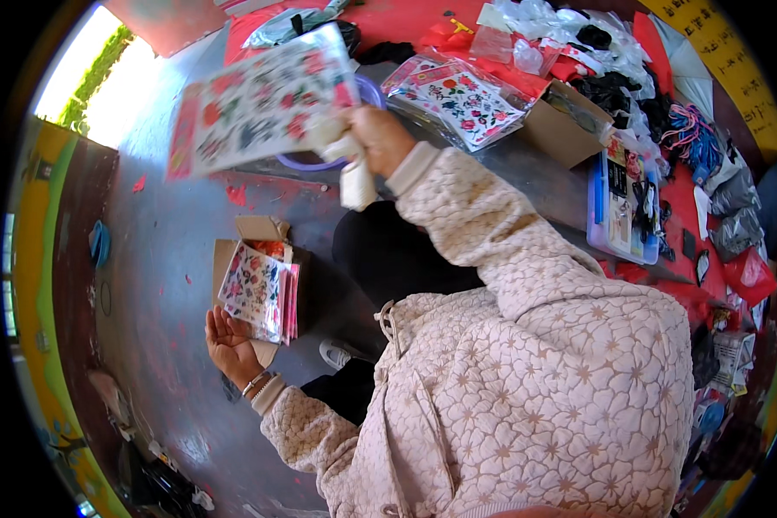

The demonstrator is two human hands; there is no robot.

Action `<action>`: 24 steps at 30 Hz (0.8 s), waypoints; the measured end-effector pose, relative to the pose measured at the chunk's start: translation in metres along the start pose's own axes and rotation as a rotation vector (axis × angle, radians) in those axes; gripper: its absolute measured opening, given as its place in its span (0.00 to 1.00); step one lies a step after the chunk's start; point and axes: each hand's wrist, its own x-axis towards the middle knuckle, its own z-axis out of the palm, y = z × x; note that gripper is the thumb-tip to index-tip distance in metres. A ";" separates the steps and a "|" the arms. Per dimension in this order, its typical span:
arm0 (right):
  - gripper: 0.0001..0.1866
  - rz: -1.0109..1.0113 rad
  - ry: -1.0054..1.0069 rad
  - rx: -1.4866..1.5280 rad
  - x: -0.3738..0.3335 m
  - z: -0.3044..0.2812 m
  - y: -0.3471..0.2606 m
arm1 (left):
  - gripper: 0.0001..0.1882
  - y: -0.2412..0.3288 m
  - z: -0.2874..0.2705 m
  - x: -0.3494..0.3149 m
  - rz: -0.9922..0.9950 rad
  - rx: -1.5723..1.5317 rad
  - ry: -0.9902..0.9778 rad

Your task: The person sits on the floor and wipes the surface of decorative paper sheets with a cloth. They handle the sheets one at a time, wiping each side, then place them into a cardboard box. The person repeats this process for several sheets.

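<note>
My right hand (378, 138) is stretched out and closed on the edge of a flower-printed sheet (268, 108), which has pink ends and looks slightly blurred. A cream, cloth-like piece (355, 173) hangs by the same hand; I cannot make out what it is. Palm up and fingers apart, my left hand (231, 347) rests beside an opened cardboard box (224, 259) and holds nothing. Several similar flower-printed sheets (255, 285) with pink edges stand packed in that box. Behind the held sheet, a purple basin (371, 92) is partly hidden.
More flower-printed sheets in clear wrapping (466, 99) lie at the back, next to another cardboard box (570, 125). To the right are a clear plastic case (622, 207), coloured cords (691, 134) and heaped plastic bags (544, 26) on red cloth. My shoe (340, 354) is near the box.
</note>
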 end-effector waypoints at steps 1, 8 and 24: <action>0.12 0.046 0.027 0.066 -0.008 -0.016 -0.015 | 0.17 0.000 -0.012 0.002 -0.013 -0.004 -0.009; 0.12 -0.142 0.626 0.257 -0.033 -0.199 -0.054 | 0.16 -0.020 -0.006 0.006 -0.118 0.087 0.026; 0.10 -0.220 1.023 0.447 0.009 -0.298 -0.024 | 0.15 -0.037 -0.010 0.024 -0.201 0.122 0.029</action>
